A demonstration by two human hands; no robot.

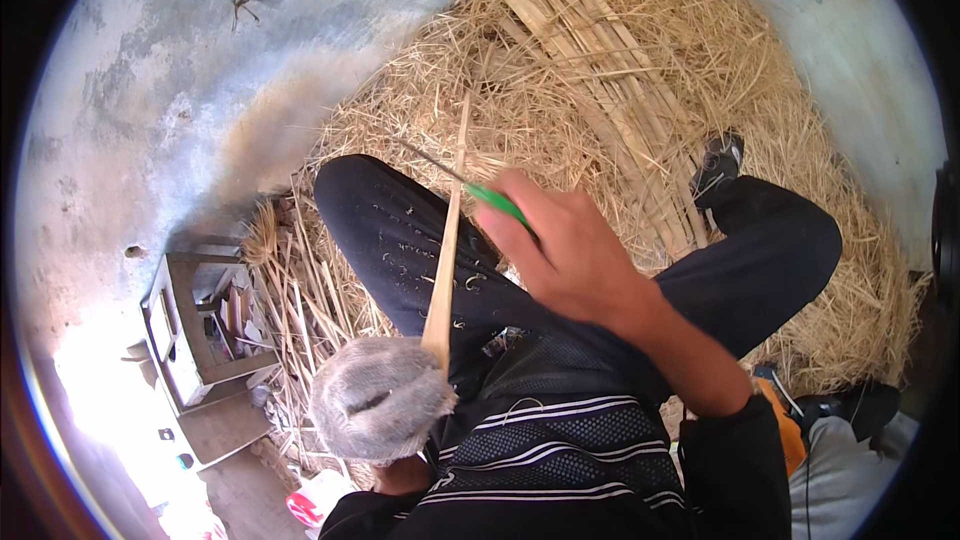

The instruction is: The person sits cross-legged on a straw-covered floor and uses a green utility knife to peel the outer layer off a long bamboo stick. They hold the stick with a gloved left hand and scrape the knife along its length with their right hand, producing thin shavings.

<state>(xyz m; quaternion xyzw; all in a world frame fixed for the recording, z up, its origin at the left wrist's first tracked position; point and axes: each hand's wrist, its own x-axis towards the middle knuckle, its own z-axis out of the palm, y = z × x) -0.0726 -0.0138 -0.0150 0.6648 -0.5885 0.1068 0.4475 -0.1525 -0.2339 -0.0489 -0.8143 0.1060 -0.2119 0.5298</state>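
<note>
guessing you're shaving the strip [441,290], right hand [572,250] clenching the knife [503,206], left hand [383,400] covered so can't tell, next cut needs steadiness

Matt wd strip [441,290], plast. handle [499,203]

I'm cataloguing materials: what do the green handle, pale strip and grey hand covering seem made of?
Green handle: probably smooth plastic, from its even colour. Pale strip: likely unvarnished bamboo or wood, dull straw colour. Grey covering: apparently matte cloth, visibly creased.

Loose straw bed [825,270], long pale slats [617,70] across it
</note>
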